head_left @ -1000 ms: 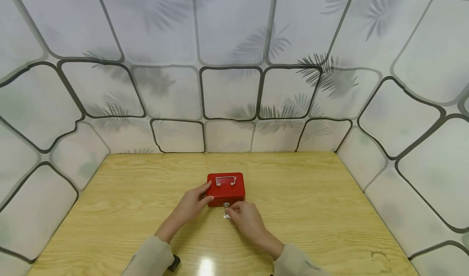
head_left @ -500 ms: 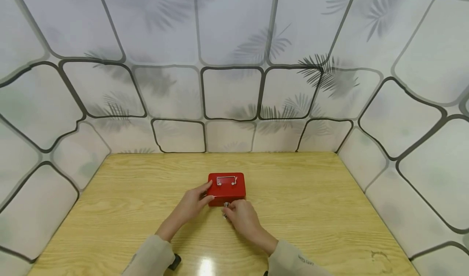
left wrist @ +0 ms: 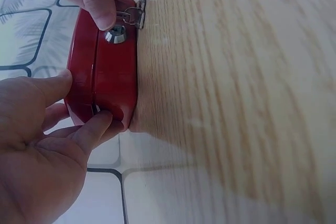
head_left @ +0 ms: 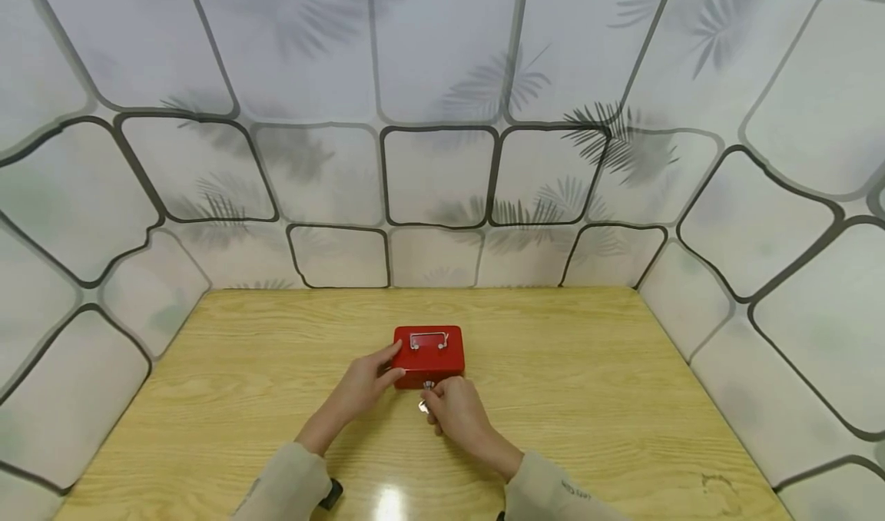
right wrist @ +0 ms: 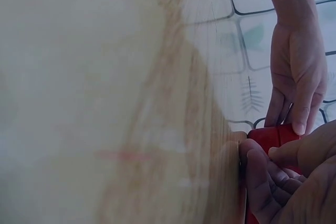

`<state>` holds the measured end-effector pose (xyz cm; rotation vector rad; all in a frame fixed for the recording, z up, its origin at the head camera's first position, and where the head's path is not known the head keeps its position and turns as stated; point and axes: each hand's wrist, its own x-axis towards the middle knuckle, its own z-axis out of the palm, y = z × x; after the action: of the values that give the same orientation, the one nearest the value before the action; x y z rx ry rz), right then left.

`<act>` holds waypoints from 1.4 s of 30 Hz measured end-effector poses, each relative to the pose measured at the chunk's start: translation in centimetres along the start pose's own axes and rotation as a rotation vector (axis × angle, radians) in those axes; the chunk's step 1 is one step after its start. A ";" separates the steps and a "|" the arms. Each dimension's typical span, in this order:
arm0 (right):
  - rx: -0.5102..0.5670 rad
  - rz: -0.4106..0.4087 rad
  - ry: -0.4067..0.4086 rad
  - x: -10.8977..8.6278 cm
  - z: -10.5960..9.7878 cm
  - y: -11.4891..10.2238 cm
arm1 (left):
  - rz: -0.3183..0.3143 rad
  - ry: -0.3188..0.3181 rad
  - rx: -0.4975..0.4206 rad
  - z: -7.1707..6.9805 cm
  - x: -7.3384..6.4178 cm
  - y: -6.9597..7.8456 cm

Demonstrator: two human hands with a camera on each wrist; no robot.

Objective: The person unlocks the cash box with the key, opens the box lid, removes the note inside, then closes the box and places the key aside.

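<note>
Table [head_left: 588,398], wood-grained, meets patterned walls [head_left: 435,175] on 3 sides. Red box [head_left: 429,360], lid down, contents hidden, sits midway between left and right, long axis left-right, lock [left wrist: 116,34] facing near. Left hand [head_left: 359,386], fingers bent, grips its left end; right hand [head_left: 465,412] pinches keys [left wrist: 140,17] at the lock.

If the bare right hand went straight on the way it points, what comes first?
The bare right hand would most likely meet the front of the glossy red rectangular box, around its round silver lock; how much gap there is looks hard to judge.
</note>
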<state>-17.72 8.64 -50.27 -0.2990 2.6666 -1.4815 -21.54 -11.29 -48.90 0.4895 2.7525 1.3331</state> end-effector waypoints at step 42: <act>0.564 0.381 -0.100 -0.2 -0.5 0.4 | -0.012 0.000 -0.008 0.1 0.0 0.0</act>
<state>-17.67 9.24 -50.33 0.1612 1.9644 -1.9141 -21.49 -11.20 -48.93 0.4720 2.7444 1.3406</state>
